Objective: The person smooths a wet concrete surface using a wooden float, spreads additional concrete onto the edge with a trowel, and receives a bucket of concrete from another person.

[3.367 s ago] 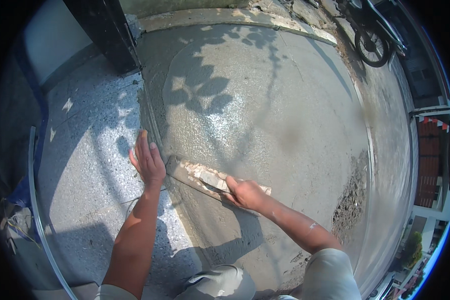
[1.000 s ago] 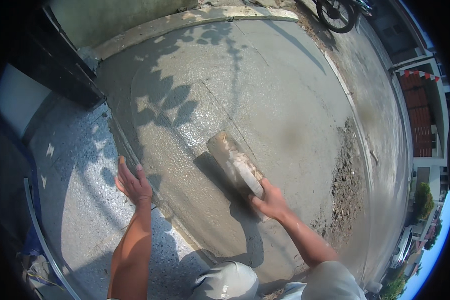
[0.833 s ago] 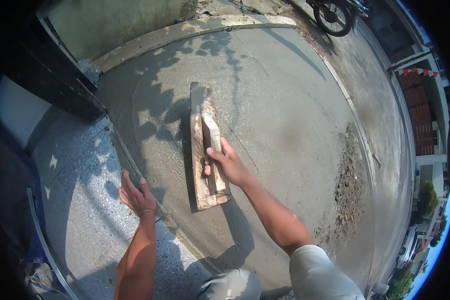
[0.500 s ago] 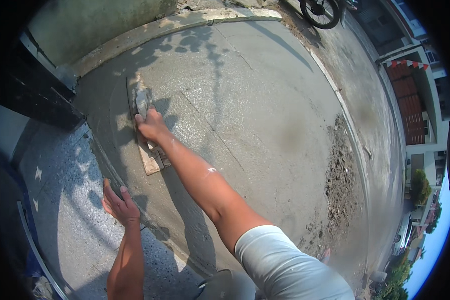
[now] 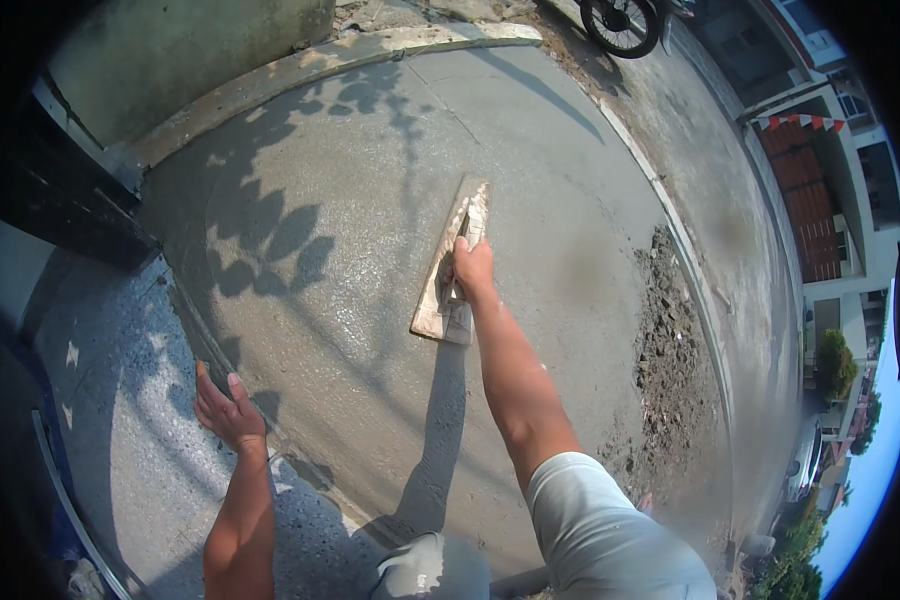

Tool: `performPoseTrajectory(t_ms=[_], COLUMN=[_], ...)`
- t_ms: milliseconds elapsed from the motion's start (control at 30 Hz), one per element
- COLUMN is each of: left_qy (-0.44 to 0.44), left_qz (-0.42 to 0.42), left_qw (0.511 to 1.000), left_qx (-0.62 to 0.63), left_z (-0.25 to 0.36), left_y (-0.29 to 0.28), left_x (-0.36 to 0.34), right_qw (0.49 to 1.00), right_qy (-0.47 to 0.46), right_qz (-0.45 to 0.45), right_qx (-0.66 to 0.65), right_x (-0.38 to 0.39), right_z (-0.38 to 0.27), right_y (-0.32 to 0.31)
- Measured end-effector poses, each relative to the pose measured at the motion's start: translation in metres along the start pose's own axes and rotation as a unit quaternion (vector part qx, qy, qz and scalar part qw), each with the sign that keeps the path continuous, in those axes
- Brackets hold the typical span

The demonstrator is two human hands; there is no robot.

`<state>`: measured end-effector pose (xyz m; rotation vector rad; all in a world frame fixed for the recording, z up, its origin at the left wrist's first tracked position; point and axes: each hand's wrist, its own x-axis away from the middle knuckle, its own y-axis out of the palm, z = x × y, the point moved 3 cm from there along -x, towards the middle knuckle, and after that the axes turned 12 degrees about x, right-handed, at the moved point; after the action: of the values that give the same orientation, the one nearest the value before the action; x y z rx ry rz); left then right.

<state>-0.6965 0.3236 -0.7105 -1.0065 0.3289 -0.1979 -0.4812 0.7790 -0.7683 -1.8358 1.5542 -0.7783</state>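
The right grip is closing around the handle of a long wooden float, the thumb lying on the handle's left side; the float is sitting near the middle of the grey concrete slab, its long side pointing toward the slab's far edge and its far end leaning a little to the right; whether its whole face is touching the concrete, I cannot tell; the arm's shadow is stretching from the float's near end toward the slab's near edge.

The left grip is holding nothing, its fingers spreading loosely beside the slab's left edge, where the speckled floor is beginning; whether its palm is pressing down is not showing clearly.

Farther out, leaf shadows are falling across the slab's left half; a low curb is bounding the far edge; a dark post is standing by the far left corner; crumbly rubble is lying along the right edge; a motorbike wheel is resting beyond the far right corner.
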Motion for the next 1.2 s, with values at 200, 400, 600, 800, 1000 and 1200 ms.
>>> performPoseTrajectory(t_ms=[200,400,600,800,1000,1200], left_qy=[0.007,0.011,0.001,0.016,0.001,0.002], left_qz=[0.012,0.000,0.007,-0.005,-0.019,-0.020], left_qw=[1.000,1.000,0.999,1.000,1.000,1.000], left_qx=[-0.002,-0.010,-0.038,0.012,0.000,-0.024], left_z=[-0.003,-0.018,-0.016,0.012,0.017,0.008], left_y=[0.000,0.013,0.011,-0.008,-0.008,-0.001], left_x=[0.000,0.001,0.003,-0.002,-0.007,-0.008], right_qw=[0.978,0.949,0.824,0.793,0.852,0.825], right_qy=[0.194,0.287,0.486,0.411,0.313,0.287], right_qz=[-0.009,0.123,0.176,0.135,0.035,-0.044], right_qx=[-0.079,-0.047,-0.233,-0.430,-0.419,-0.485], right_x=[0.081,0.216,0.332,0.274,0.128,0.011], right_z=[0.129,0.203,0.249,0.200,0.093,-0.014], right_y=[-0.154,-0.254,-0.279,-0.206,-0.122,-0.027])
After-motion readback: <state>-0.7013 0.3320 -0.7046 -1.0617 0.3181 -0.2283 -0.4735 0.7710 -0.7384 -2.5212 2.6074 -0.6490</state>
